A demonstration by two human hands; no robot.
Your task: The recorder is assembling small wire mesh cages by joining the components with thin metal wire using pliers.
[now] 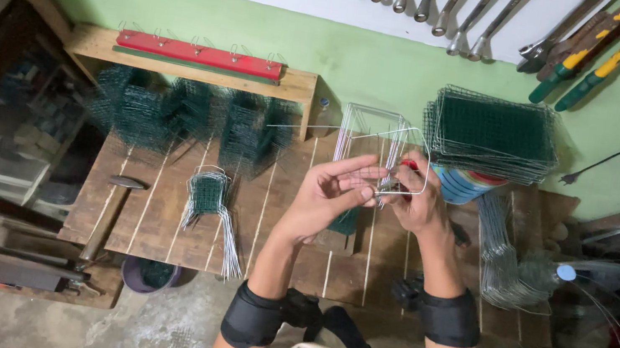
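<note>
A thin bare wire frame [393,159], bent into a rounded rectangular loop, is held upright above the wooden bench. One loose end juts out leftward.

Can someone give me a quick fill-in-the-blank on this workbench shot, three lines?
1. Both hands, left hand and right hand, hold a bent ____ frame.
2. The stack of green mesh panels sits to the person's ____.
3. A hammer lies at the wooden table's ____ edge.

Missing: wire; right; left
</note>
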